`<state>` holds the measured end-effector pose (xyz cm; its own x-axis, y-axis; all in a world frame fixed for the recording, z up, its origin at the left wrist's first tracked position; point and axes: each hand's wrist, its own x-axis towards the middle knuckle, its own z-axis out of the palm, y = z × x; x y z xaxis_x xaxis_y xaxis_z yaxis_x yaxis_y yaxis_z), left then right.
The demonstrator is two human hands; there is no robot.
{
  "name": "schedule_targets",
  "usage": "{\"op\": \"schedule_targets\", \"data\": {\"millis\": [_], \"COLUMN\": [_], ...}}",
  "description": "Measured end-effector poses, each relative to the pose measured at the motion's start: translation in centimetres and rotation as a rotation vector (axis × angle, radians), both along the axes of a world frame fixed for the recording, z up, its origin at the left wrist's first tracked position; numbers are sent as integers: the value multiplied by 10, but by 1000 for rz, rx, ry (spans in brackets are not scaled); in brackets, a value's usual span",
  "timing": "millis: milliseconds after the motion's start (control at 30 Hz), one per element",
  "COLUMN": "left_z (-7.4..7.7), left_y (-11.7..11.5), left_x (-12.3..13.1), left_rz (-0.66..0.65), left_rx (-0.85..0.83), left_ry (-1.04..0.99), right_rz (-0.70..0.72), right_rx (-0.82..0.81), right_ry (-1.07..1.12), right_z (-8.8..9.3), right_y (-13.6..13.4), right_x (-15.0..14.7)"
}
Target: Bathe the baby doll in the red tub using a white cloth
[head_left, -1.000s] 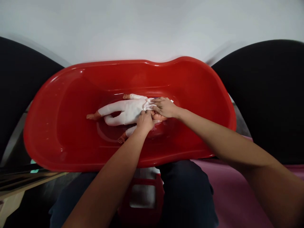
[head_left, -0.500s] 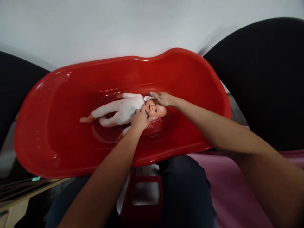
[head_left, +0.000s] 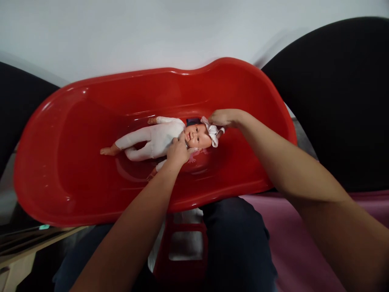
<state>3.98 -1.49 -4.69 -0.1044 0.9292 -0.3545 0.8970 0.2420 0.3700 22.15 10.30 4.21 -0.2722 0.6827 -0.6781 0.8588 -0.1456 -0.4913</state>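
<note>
A baby doll [head_left: 158,140] in a white suit lies on its back in a red plastic tub [head_left: 75,174], head to the right. My left hand [head_left: 178,153] is closed on the doll at its near shoulder and chest. My right hand [head_left: 223,117] is pinched on a small white cloth [head_left: 212,133] that lies against the top of the doll's head. The doll's face is uncovered and turned up.
Black rounded shapes stand to the left and right of the tub. A red stool [head_left: 185,247] sits below the tub between my legs. A pink mat [head_left: 291,243] lies at the lower right, and a pale wall is behind.
My right hand has come off the doll's face and drawn the white cloth back past the top of its head. My left hand has stayed at the doll's shoulder.
</note>
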Motion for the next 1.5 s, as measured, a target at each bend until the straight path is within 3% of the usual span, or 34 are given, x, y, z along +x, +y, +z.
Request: {"op": "schedule_targets", "data": {"millis": [200, 467, 867, 1100, 1200, 1500], "left_z": [1, 0, -4, -6, -7, -3], "left_y": [-1, 1, -1, -1, -3, -4], "left_x": [0, -1, -2, -3, -2, -1], "left_rz": [1, 10, 21, 1, 5, 14], "left_rx": [3, -13, -1, 41, 57, 61], "left_ry": [-13, -31, -44, -47, -37, -54], "right_rz": [316, 438, 438, 262, 254, 290], "right_rx": [127, 295, 385, 428, 406, 334], "right_ry": [-83, -229, -268, -171, -168, -113], "right_z": [6, -14, -3, 3, 4, -5], "right_y": [1, 8, -1, 2, 2, 9], "right_x": [7, 3, -9, -6, -5, 1]}}
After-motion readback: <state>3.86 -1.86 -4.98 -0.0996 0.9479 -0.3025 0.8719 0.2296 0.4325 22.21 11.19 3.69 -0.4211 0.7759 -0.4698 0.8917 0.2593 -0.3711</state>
